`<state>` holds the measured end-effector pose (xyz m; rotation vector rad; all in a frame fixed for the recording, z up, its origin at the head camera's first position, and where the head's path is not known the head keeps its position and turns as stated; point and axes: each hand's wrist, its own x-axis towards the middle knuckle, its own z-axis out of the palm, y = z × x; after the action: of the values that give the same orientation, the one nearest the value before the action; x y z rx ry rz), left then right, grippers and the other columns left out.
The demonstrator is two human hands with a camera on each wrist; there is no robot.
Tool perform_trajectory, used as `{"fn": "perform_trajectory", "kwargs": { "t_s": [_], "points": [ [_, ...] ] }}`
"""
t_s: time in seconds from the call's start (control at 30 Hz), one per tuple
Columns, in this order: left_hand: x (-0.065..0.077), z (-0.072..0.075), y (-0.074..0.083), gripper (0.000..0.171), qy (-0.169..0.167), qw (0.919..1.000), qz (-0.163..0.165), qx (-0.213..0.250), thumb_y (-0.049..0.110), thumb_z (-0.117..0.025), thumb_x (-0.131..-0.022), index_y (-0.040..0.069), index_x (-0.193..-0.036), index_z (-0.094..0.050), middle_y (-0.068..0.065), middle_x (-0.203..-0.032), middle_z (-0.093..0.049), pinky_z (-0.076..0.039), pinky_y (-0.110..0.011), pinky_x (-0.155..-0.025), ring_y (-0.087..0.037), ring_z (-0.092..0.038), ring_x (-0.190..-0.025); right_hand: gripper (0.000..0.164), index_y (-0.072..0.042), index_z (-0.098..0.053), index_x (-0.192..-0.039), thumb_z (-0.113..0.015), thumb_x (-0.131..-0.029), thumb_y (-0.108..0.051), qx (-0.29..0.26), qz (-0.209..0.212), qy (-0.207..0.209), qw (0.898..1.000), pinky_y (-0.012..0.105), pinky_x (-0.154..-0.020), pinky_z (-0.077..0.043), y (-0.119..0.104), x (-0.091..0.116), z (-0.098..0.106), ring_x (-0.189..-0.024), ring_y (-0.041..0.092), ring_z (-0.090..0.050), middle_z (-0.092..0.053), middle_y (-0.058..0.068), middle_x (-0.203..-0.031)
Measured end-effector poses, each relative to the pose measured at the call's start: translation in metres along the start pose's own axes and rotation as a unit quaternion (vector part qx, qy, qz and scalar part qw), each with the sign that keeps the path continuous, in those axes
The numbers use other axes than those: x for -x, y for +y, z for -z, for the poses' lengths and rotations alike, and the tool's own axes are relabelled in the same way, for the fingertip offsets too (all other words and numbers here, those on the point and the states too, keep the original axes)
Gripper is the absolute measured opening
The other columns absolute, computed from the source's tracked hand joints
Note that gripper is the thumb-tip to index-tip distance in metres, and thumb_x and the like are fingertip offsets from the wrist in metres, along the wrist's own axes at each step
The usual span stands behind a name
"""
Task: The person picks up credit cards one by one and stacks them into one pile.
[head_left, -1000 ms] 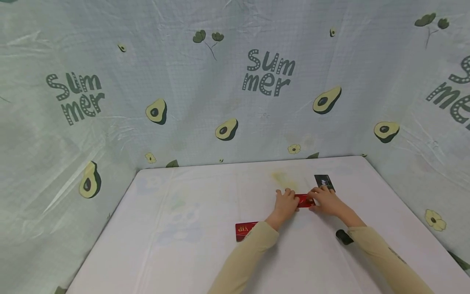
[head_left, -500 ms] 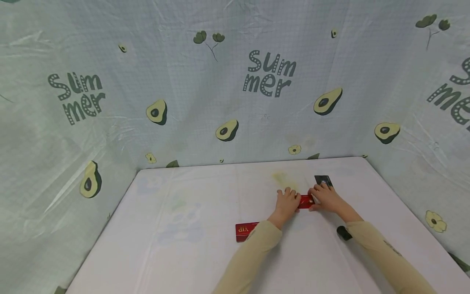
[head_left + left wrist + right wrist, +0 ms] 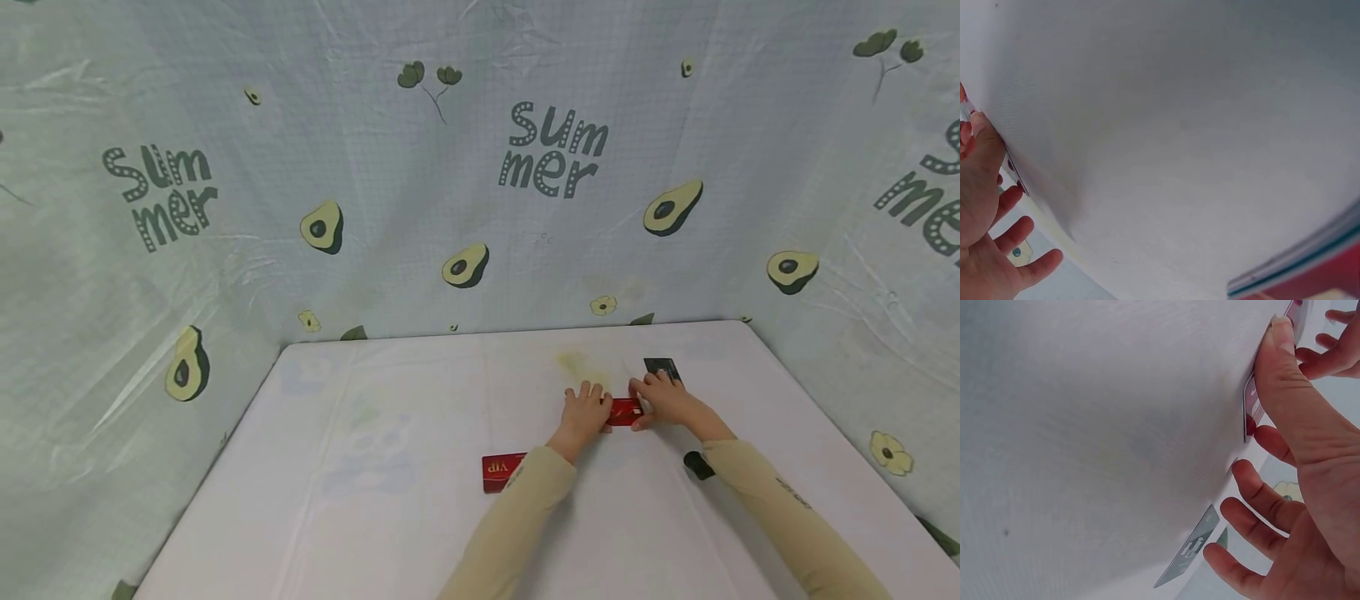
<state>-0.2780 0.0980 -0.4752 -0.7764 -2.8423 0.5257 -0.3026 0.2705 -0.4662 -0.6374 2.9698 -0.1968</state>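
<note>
A small red card (image 3: 624, 412) with a chip-like mark lies between both hands toward the far right of the table. My left hand (image 3: 585, 417) pinches its left end, the thumb at the near edge; the other fingers spread loosely in the left wrist view. At the right end, my right hand (image 3: 663, 402) pinches the card between thumb and index finger. The right wrist view shows that thumb along the card's (image 3: 1251, 409) near edge. Just behind the right hand lies a black card (image 3: 660, 364), partly covered by its fingers.
A red card marked VIP (image 3: 501, 472) lies beside the left forearm, partly hidden by the sleeve. Below the right sleeve shows a dark rounded object (image 3: 697, 465), kind unclear. The white table (image 3: 375, 517) meets a printed sheet (image 3: 375, 167) behind and at both sides.
The right sleeve has shifted slightly up and left, and the dark object beside it has moved along. The right fingers have adjusted a little at the card's end. Both hands stay on the card.
</note>
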Motion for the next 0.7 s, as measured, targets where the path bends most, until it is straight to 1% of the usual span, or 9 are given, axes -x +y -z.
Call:
{"fn": "perform_trajectory", "kwargs": {
  "t_s": [0.13,0.37,0.53,0.7],
  "points": [
    [0.0007,0.0008,0.0002,0.054,-0.005,1.0000,0.001,-0.001,0.055,-0.044,-0.082,0.030,-0.129,-0.042,0.009,-0.122,-0.046,-0.039,-0.033,-0.087,-0.011,-0.038,-0.114,0.047,-0.012,-0.048,-0.093,-0.076,-0.064,-0.038,-0.008,-0.004,-0.006,1.000,0.040,-0.064,-0.034,-0.0006,0.0001,0.0005,-0.080,0.024,-0.040,-0.045,0.006,-0.081],
    [-0.0011,0.0030,0.0021,0.055,-0.022,0.9997,0.001,-0.011,0.055,-0.041,-0.084,0.027,-0.132,-0.039,0.008,-0.125,-0.043,-0.039,-0.032,-0.090,-0.010,-0.036,-0.116,0.050,-0.011,-0.047,-0.093,-0.076,-0.063,-0.037,-0.007,-0.001,0.015,1.000,0.041,-0.064,-0.034,-0.0001,0.0018,-0.0008,-0.082,0.027,-0.041,-0.047,0.006,-0.082],
    [-0.0012,0.0028,0.0023,0.056,-0.011,0.9998,0.003,-0.016,0.055,-0.041,-0.084,0.025,-0.130,-0.042,0.008,-0.123,-0.042,-0.039,-0.032,-0.089,-0.011,-0.036,-0.115,0.051,-0.009,-0.045,-0.091,-0.077,-0.062,-0.036,-0.008,0.008,0.032,0.999,0.038,-0.063,-0.033,-0.0008,0.0031,-0.0018,-0.084,0.027,-0.041,-0.051,0.005,-0.085],
    [-0.0012,0.0004,0.0030,0.053,0.001,0.9998,0.003,-0.020,0.056,-0.041,-0.084,0.025,-0.127,-0.044,0.008,-0.120,-0.043,-0.040,-0.032,-0.089,-0.011,-0.037,-0.113,0.050,-0.008,-0.045,-0.091,-0.078,-0.061,-0.033,-0.024,0.018,0.044,0.999,0.040,-0.064,-0.036,-0.0028,0.0049,-0.0024,-0.082,0.024,-0.040,-0.052,0.003,-0.082]
  ]
}}
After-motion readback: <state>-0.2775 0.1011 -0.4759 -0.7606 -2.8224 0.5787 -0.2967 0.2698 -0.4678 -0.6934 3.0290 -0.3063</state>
